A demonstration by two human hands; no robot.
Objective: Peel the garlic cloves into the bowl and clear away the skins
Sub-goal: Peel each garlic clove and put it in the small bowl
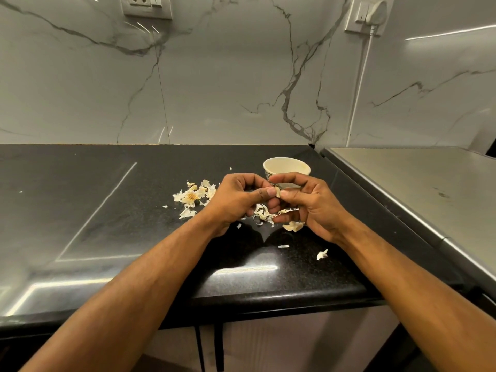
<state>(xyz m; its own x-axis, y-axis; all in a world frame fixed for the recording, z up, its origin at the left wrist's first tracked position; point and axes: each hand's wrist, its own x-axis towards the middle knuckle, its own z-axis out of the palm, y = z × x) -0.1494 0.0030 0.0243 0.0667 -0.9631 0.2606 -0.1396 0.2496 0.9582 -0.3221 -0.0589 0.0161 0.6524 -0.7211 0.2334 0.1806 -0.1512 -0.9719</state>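
A pale garlic clove (278, 192) sits between my two hands, just in front of the small cream bowl (287, 167) on the black counter. My left hand (239, 200) pinches the clove with thumb and fingertips. My right hand (306, 205) pinches it from the other side, fingers curled. A heap of papery garlic skins with the dry root base (193, 196) lies left of my hands. More skins (264, 212) lie under my fingers, and loose flakes (322, 254) lie nearer me. The bowl's inside is hidden from this angle.
The black granite counter (107, 210) runs left with a rounded front edge. A steel-topped appliance (416, 189) stands flush at the right. A marble backsplash with sockets (146, 4) and a white cable (361, 84) rises behind.
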